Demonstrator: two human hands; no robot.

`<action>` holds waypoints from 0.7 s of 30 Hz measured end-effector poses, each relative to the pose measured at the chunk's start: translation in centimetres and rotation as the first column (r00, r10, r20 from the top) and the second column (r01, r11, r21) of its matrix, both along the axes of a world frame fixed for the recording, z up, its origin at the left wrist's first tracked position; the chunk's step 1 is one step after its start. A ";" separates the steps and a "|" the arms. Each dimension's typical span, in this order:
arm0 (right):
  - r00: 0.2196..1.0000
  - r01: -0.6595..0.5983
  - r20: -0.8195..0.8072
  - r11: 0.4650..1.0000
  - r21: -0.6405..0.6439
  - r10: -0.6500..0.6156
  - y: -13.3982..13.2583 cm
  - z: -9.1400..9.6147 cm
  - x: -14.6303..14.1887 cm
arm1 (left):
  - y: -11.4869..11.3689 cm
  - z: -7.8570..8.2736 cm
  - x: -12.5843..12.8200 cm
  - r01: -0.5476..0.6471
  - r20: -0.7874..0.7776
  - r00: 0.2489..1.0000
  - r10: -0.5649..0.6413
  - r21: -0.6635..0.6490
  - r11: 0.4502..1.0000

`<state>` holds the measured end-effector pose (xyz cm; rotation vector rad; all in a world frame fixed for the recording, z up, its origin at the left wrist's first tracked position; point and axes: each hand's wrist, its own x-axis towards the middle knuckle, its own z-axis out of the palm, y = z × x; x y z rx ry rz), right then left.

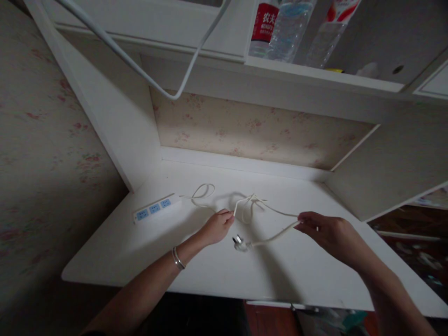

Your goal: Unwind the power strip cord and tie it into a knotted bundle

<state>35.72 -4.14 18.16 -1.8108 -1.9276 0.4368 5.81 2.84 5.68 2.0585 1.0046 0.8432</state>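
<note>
A white power strip [157, 208] with blue sockets lies at the left of the white desk [301, 270]. Its white cord [275, 208] runs off in loops towards my hands. My left hand [220, 226], with a silver bracelet at the wrist, is closed on the cord near the middle. To the right, my right hand [320, 228] pinches a bend of the same cord. From there the end hangs back leftwards to a plug [241, 243], whose metal prongs point up and left. Between the hands part of the cord is raised in a tangled loop.
Above the desk is a shelf [325, 74] holding several plastic bottles [289, 30]. A thick grey-white cable [175, 96] dangles in front of the cabinet at upper left. Side panels [378, 168] bound the desk, with floral wallpaper [224, 128] behind.
</note>
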 end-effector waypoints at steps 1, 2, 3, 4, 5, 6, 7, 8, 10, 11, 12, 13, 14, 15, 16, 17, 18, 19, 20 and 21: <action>0.996 0.002 0.090 0.997 0.071 -0.009 0.1 0.0 -0.3 | 0.2 -0.3 0.0 0.031 -0.045 0.999 -0.030 0.013 0.999; 0.990 -0.022 0.140 0.992 0.122 0.004 0.2 0.0 -0.7 | 0.5 -0.5 -0.3 0.041 -0.082 0.996 -0.039 0.027 0.999; 0.989 -0.057 0.145 0.987 0.148 0.036 0.2 0.0 -1.0 | 0.9 -0.7 -0.7 0.029 -0.109 0.994 -0.024 0.046 0.998; 0.992 -0.090 0.102 0.985 0.145 0.076 0.3 0.1 -1.4 | 1.4 -0.9 -1.4 -0.006 -0.125 0.992 0.015 0.074 0.997; 0.994 -0.108 0.008 0.987 0.121 0.108 0.2 0.1 -1.7 | 2.0 -1.0 -2.2 -0.059 -0.134 0.988 0.073 0.107 0.992; 0.984 -0.107 -0.133 0.990 0.089 0.118 0.2 0.0 -2.2 | 2.7 -1.2 -3.1 -0.118 -0.134 0.981 0.137 0.143 0.983; 0.946 -0.094 -0.307 0.995 0.043 0.103 0.2 -0.2 -2.7 | 3.4 -1.3 -4.0 -0.183 -0.134 0.969 0.208 0.178 0.967; 0.869 -0.084 -0.489 0.996 -0.008 0.069 0.1 -0.5 -3.3 | 4.1 -1.5 -4.9 -0.242 -0.147 0.950 0.276 0.210 0.947; 0.633 -0.093 -0.774 0.992 -0.091 -0.012 0.1 -1.4 -4.7 | 5.3 -1.9 -6.4 -0.300 -0.227 0.904 0.362 0.266 0.916; 0.518 -0.109 -0.854 0.988 -0.111 -0.039 0.0 -2.0 -5.6 | 5.8 -2.1 -6.9 -0.299 -0.279 0.883 0.377 0.283 0.911; 0.430 -0.133 -0.901 0.984 -0.120 -0.052 0.0 -2.7 -6.6 | 6.2 -2.4 -7.3 -0.289 -0.325 0.867 0.378 0.290 0.912; 0.369 -0.163 -0.928 0.980 -0.118 -0.050 0.0 -3.4 -7.7 | 6.5 -2.7 -7.5 -0.275 -0.361 0.856 0.370 0.289 0.917; 0.328 -0.194 -0.944 0.975 -0.108 -0.039 0.1 -4.1 -8.7 | 6.7 -3.0 -7.5 -0.262 -0.386 0.849 0.360 0.284 0.922; 0.301 -0.226 -0.953 0.969 -0.098 -0.026 0.1 -4.8 -9.8 | 6.9 -3.3 -7.5 -0.253 -0.401 0.847 0.350 0.276 0.927; 0.285 -0.254 -0.959 0.963 -0.085 -0.009 0.3 -5.5 -10.8 | 7.0 -3.5 -7.4 -0.247 -0.410 0.845 0.342 0.269 0.931; 0.280 -0.269 -0.960 0.961 -0.069 0.010 0.4 -6.3 -11.7 | 7.1 -3.7 -7.2 -0.242 -0.420 0.843 0.337 0.264 0.934; 0.289 -0.265 -0.957 0.963 -0.048 0.031 0.6 -7.0 -12.5 | 7.1 -3.9 -7.1 -0.237 -0.427 0.841 0.332 0.261 0.936; 0.312 -0.247 -0.949 0.969 -0.028 0.052 0.8 -7.8 -13.2 | 7.0 -4.0 -6.9 -0.234 -0.430 0.840 0.329 0.261 0.937; 0.348 -0.219 -0.935 0.976 -0.014 0.065 1.0 -8.5 -13.7 | 7.0 -4.1 -6.8 -0.231 -0.431 0.840 0.328 0.262 0.937; 0.387 -0.191 -0.919 0.982 -0.004 0.071 1.2 -9.2 -14.2 | 6.8 -4.1 -6.7 -0.230 -0.431 0.840 0.329 0.266 0.936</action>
